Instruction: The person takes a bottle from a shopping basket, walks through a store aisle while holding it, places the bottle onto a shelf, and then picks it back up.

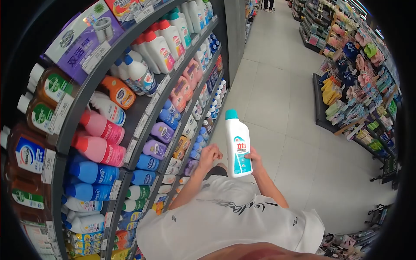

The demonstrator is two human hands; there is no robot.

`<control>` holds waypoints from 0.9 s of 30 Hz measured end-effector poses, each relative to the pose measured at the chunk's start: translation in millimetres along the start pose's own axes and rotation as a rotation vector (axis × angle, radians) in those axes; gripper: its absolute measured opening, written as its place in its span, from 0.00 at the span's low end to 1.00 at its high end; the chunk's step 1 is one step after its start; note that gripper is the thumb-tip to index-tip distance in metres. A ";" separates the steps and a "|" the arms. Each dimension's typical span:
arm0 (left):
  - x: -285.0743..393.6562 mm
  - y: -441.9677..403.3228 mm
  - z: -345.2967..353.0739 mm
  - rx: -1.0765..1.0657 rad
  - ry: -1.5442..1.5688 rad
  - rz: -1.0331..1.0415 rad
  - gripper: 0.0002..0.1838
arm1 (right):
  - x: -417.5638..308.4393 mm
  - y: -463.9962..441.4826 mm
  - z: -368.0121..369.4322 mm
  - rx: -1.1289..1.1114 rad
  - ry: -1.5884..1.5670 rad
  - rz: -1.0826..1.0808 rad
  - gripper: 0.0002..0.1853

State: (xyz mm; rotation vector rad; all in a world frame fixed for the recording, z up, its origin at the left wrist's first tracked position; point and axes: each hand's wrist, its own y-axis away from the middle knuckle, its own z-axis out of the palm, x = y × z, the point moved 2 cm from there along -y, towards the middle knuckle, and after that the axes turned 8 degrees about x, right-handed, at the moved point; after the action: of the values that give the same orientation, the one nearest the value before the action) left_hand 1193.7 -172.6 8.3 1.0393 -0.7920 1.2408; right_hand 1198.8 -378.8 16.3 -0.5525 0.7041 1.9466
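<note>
A white bottle with a teal cap and a teal and red label [238, 147] is upright in front of my body, its label facing up toward the camera. My right hand [254, 161] holds it by its lower right side, with fingers partly behind it. To the left of the bottle, apart from it, my left hand [210, 156] has its fingers curled in near the shelf edge. Whether anything is inside those curled fingers is too small to tell.
Tall shelves [130, 143] with bottles and price tags run along my left side. Red-capped white bottles [159, 50] stand on an upper shelf. Racks of small hanging goods [346, 82] line the right. A tiled aisle floor [271, 91] stretches ahead, with a person's legs [268, 5] far off.
</note>
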 end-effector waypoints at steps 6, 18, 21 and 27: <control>-2.2 -66.4 19.9 0.010 -0.076 -0.020 0.29 | -32.0 -53.1 -19.6 0.039 -0.003 0.006 0.35; 32.7 -272.3 36.7 -0.034 -0.057 0.072 0.05 | -146.9 -226.3 -28.9 0.056 0.118 0.069 0.36; 42.8 -317.6 37.0 0.038 -0.034 0.119 0.03 | -178.3 -272.7 -16.2 0.007 0.147 0.076 0.36; 69.2 -370.4 33.7 0.105 -0.046 0.139 0.08 | -197.0 -350.0 -12.8 -0.038 0.196 0.105 0.37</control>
State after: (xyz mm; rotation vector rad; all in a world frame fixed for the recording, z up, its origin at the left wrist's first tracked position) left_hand 1571.8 -182.2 13.4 1.1157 -0.8535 1.3931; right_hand 1599.4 -381.1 47.4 -0.7504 0.8350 2.0239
